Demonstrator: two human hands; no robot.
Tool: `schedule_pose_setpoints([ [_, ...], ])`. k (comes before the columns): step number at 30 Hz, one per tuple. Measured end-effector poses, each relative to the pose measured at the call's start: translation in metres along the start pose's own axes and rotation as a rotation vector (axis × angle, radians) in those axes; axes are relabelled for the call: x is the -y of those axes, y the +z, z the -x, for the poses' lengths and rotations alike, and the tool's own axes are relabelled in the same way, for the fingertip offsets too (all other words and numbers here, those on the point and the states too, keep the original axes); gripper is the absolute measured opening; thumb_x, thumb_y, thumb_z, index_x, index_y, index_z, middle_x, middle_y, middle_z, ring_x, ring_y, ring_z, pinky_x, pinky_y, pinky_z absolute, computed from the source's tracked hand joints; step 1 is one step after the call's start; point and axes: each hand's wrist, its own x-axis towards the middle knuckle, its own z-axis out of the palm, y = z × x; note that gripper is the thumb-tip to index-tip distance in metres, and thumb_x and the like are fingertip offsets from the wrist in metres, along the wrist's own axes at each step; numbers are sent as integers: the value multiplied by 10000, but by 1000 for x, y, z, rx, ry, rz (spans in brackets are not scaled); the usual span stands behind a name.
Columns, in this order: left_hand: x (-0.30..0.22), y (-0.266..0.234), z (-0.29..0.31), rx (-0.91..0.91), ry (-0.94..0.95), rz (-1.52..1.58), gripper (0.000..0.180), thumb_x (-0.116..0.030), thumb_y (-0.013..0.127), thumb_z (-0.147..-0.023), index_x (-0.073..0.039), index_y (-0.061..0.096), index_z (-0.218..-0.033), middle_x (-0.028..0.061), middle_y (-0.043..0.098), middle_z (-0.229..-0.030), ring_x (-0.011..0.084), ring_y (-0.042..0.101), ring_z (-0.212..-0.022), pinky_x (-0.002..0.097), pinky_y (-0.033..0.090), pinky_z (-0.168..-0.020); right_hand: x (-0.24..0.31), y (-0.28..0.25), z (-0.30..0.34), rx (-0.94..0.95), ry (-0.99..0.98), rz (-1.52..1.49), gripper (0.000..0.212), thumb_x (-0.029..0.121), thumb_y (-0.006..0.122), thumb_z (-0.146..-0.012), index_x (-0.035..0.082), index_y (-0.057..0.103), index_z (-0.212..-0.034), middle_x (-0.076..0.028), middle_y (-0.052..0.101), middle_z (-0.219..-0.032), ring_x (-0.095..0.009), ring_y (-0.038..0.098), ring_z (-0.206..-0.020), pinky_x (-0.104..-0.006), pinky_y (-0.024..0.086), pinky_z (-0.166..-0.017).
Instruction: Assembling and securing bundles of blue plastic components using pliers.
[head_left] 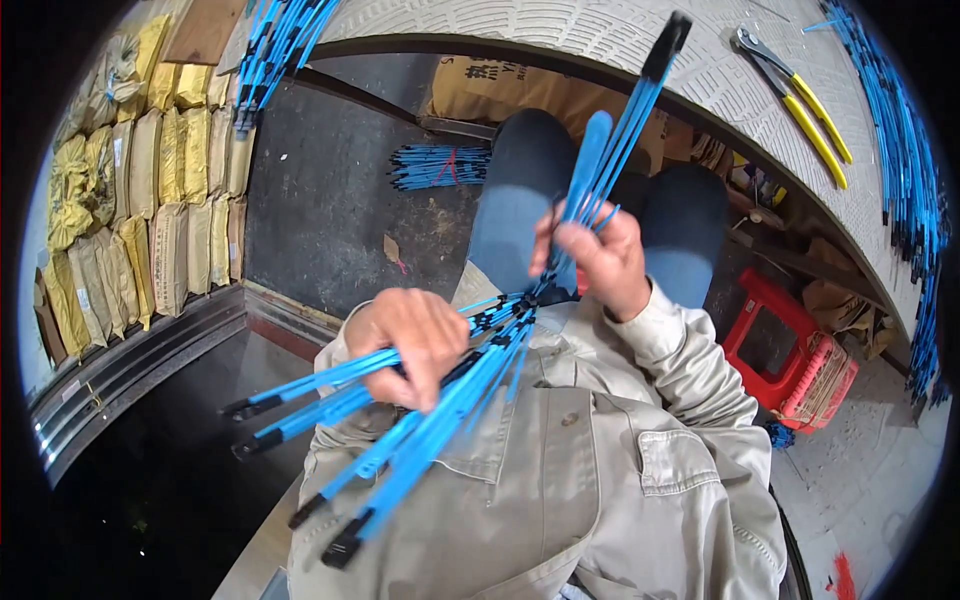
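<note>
Over my lap is a frame of thin blue rods with black tips and joints; its bundles spread out from a dark central hub. My left hand is curled over the bundles on the left, slightly smeared by motion. Near the hub, my right hand grips the bundle that points up and away, thumb pressed against the rods. A broader, flat blue piece stands beside that bundle. My fingers partly hide the hub.
Yellow-handled pliers and a long pile of blue rods lie on the patterned table. More rods hang over its left end. A tied blue bundle is on the floor. Paper-wrapped packages stand left, a red plastic stool right.
</note>
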Motion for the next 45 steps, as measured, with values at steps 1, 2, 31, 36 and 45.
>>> schedule_pose_setpoints([
  [1, -2, 5, -6, -49, -67, -62, 68, 11, 646, -670, -1, 676, -730, 50, 578, -565, 166, 476, -478, 255, 386, -555, 5, 6, 4, 113, -19, 108, 113, 96, 547, -878, -14, 564, -893, -124, 597, -697, -213, 594, -571, -277, 493, -584],
  [2, -3, 9, -9, -101, -134, -126, 63, 14, 643, -670, -4, 673, -722, 49, 583, -567, 165, 472, -475, 255, 386, -555, 8, 12, 7, 228, -39, 214, 68, 42, 598, -831, -15, 572, -857, -124, 600, -702, -214, 593, -577, -272, 490, -582],
  [31, 11, 53, -33, -881, -105, -148, 105, -36, 557, -707, 4, 590, -616, 102, 620, -627, 131, 464, -508, 228, 380, -509, 2, 31, 29, 135, -497, 656, 111, 17, 659, -759, 38, 552, -782, -85, 617, -728, -169, 534, -537, -250, 426, -486],
  [36, 11, 54, -31, -894, -121, -176, 102, -39, 552, -712, 1, 588, -625, 105, 618, -628, 128, 460, -513, 229, 377, -513, 4, 28, 26, 170, -504, 692, 106, 4, 651, -757, 41, 553, -756, -82, 611, -716, -170, 531, -534, -253, 419, -482],
  [45, 15, 61, -34, -1014, -129, -176, 91, -35, 552, -716, -9, 585, -636, 102, 615, -623, 121, 450, -520, 227, 371, -522, 2, 25, 24, 175, -493, 652, 110, -6, 653, -741, 43, 556, -729, -79, 601, -701, -166, 509, -509, -257, 400, -468],
])
